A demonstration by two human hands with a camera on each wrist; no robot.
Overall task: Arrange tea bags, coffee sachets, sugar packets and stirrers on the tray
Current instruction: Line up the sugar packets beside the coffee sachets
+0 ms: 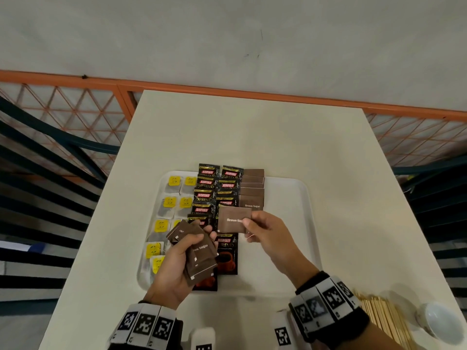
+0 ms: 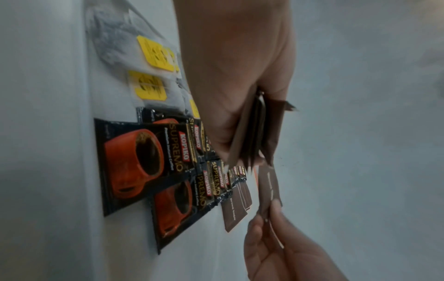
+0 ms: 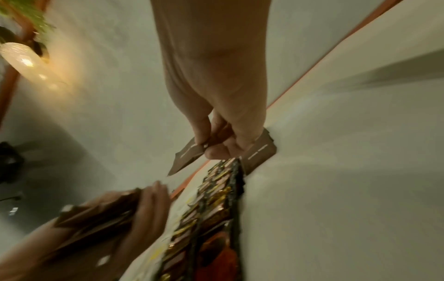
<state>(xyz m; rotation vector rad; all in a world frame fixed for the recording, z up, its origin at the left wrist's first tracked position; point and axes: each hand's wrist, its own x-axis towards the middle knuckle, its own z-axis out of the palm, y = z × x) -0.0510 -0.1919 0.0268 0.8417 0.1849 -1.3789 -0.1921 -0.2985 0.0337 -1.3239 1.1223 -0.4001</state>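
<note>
A white tray (image 1: 290, 198) holds two columns of yellow-tagged tea bags (image 1: 169, 202) at its left, two columns of black coffee sachets (image 1: 205, 197) in the middle and a short column of brown sugar packets (image 1: 252, 195) to their right. My left hand (image 1: 182, 258) grips a fanned stack of brown sugar packets (image 1: 199, 251) over the tray's near left part; the stack (image 2: 254, 129) shows edge-on in the left wrist view. My right hand (image 1: 262, 231) pinches a single brown sugar packet (image 1: 232, 219) just below the laid column; that packet (image 3: 185, 157) hangs from its fingertips.
Wooden stirrers (image 1: 384, 317) lie in a bundle on the white table (image 1: 252, 137) at the near right, beside a small white cup (image 1: 439, 322). An orange mesh railing (image 1: 75, 109) runs behind the table. The tray's right part is bare.
</note>
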